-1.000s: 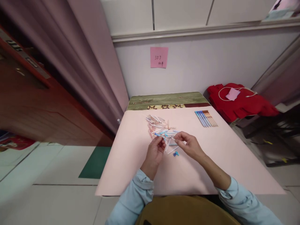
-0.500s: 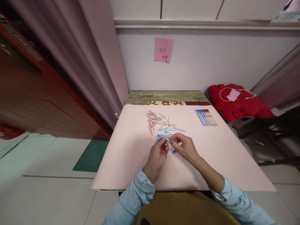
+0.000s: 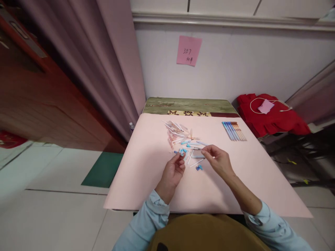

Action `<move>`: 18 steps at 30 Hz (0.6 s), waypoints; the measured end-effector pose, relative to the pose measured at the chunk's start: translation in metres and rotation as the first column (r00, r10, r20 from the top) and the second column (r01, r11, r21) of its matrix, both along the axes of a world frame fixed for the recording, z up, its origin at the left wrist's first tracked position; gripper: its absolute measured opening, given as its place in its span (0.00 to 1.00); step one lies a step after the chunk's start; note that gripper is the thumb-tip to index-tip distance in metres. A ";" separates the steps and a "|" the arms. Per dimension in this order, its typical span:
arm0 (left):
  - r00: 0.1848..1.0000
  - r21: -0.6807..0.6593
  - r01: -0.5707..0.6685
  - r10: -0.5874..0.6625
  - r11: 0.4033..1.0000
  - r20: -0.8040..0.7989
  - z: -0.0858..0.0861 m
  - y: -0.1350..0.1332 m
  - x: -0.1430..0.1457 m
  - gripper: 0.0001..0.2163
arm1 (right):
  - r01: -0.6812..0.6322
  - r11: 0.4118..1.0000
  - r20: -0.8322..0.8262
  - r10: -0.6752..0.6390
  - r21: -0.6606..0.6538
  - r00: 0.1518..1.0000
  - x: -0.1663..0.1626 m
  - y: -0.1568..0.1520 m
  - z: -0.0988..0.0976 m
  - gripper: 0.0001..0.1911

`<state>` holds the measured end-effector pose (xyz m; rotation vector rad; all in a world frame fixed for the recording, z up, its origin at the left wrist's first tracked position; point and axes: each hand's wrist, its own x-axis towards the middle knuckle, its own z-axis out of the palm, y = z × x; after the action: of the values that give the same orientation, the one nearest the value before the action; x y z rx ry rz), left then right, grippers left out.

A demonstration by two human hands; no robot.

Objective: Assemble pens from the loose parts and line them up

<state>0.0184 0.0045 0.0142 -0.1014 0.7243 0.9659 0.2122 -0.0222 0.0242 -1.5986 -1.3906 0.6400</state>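
Observation:
On the pink table cover (image 3: 146,174) lies a loose heap of pen parts (image 3: 180,134): clear barrels, white refills and blue caps. My left hand (image 3: 173,171) is closed in a pinch on a small blue pen piece (image 3: 181,152) at the heap's near edge. My right hand (image 3: 218,161) sits just to the right, fingers pinched on a thin part I cannot make out. Between the hands lie white refills (image 3: 196,162) and two small blue caps (image 3: 199,167).
A neat row of assembled blue and orange pens (image 3: 234,130) lies at the table's far right. A pink sticky note (image 3: 188,51) hangs on the wall. Red cloth with a white cable (image 3: 272,112) sits to the right. A curtain and wooden door stand to the left.
My hands were pressed together half a second ago and have drawn apart, the right moving right. The camera tilted a little further down.

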 end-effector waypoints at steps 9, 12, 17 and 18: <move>0.996 -0.035 0.071 -0.069 0.997 0.051 -0.003 -0.005 0.014 0.01 | -0.133 0.987 0.167 0.117 0.089 0.979 -0.006 -0.020 -0.005 0.10; 0.997 -0.027 0.049 -0.048 0.998 0.056 -0.004 -0.002 0.008 0.01 | -0.193 0.975 0.248 0.162 0.107 0.955 -0.015 -0.022 -0.003 0.09; 0.995 0.107 -0.099 0.099 0.989 0.007 -0.011 0.013 -0.026 0.01 | -0.027 0.999 0.176 0.023 0.021 0.984 0.006 -0.017 -0.021 0.09; 0.992 0.132 -0.125 0.126 0.983 -0.001 -0.014 0.016 -0.031 0.01 | -0.002 1.000 0.183 0.005 -0.012 0.983 0.010 -0.016 -0.026 0.09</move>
<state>-0.0127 0.0205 0.0002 -0.0270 0.6674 1.1326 0.2226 -0.0384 -0.0014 -1.6995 -1.5255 0.5141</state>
